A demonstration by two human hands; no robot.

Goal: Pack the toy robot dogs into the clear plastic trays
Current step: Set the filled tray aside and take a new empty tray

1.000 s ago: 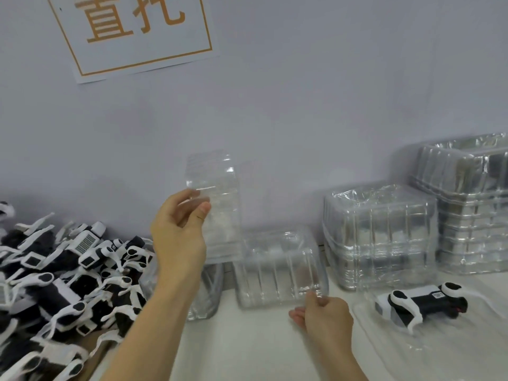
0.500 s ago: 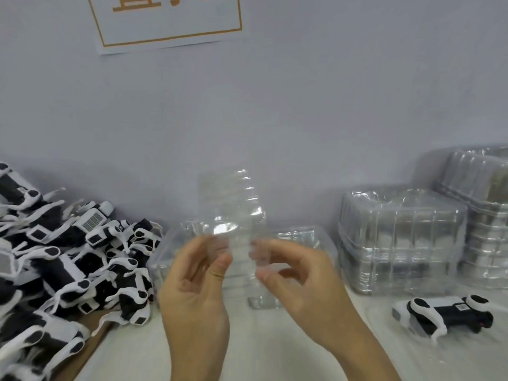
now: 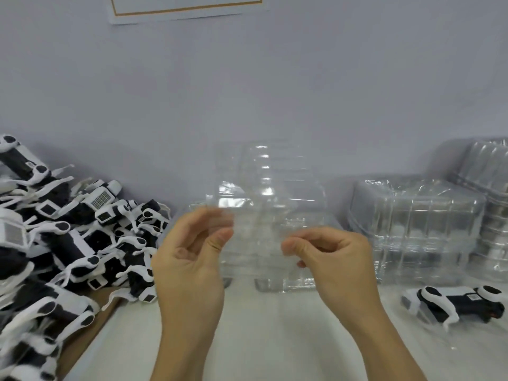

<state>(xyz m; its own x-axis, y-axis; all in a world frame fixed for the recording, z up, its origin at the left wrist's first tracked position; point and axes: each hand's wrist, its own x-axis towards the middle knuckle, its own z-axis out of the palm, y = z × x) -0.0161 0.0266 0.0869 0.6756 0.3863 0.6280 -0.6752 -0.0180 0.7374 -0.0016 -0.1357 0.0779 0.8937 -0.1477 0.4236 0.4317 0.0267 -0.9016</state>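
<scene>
I hold a clear plastic tray (image 3: 264,188) upright in front of me above the table. My left hand (image 3: 192,254) pinches its left edge between thumb and fingers. My right hand (image 3: 330,257) pinches its right edge the same way. A heap of black-and-white toy robot dogs (image 3: 68,237) fills the left side. One toy robot dog (image 3: 456,301) lies on its side at the right, on a flat clear plastic sheet.
Another clear tray (image 3: 288,281) lies on the white table behind my hands. Stacks of clear trays (image 3: 417,229) stand at the right against the grey wall, a taller stack (image 3: 492,188) at the far right. A paper sign (image 3: 187,9) hangs on the wall.
My right hand left the table and took the tray's right edge. The tray came down in front of me, held by both hands. The view tilted downward.
</scene>
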